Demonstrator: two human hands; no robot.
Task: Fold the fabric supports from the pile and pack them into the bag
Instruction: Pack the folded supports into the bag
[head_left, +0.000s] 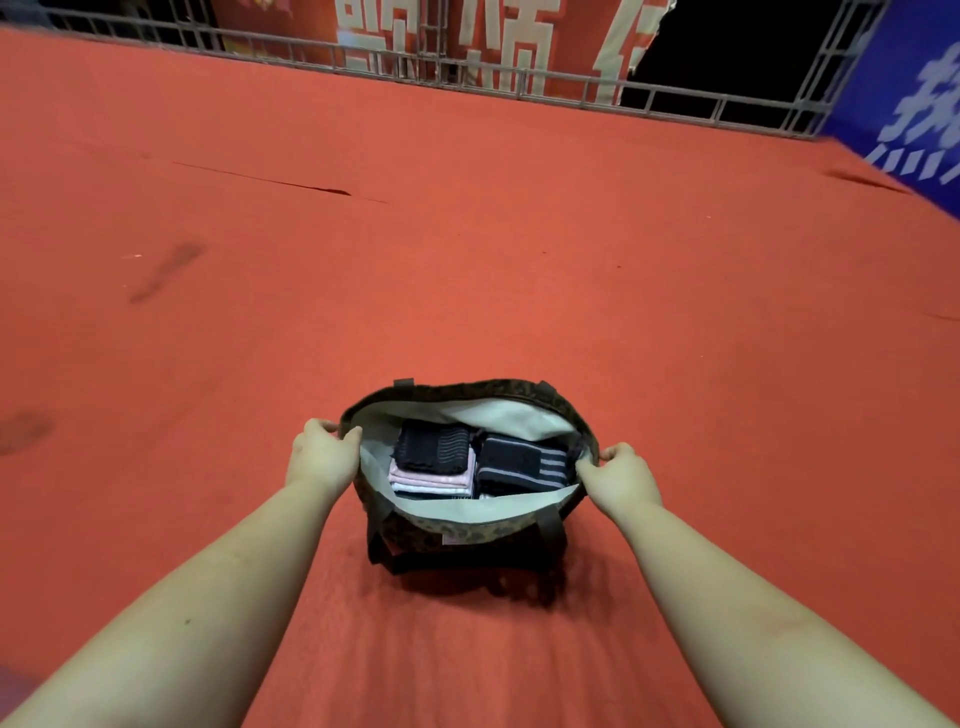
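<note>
Bag (462, 525) is the landmark: a dark patterned tote with pale lining, standing on the red carpet (467, 234) with its mouth held wide. Left hand (323, 453) grips the rim at the bag's left end, fingers curled over the edge and thumb inside against the lining. Right hand (618, 475) grips the rim at the bag's right end, fingers curled around it.

Inside the bag, folded fabric supports lie in two stacks: a black piece over pink and white ones (434, 462) toward the bag's left, and a dark grey-striped piece (524, 462) toward its right, touching the first stack.

No pile of unfolded supports is visible around the bag. Judged from this, folding is complete and the step in hand is the last of packing: checking or settling the contents. The next move likely calls for bringing both rim ends together to close the mouth without disturbing the stacks.
</note>
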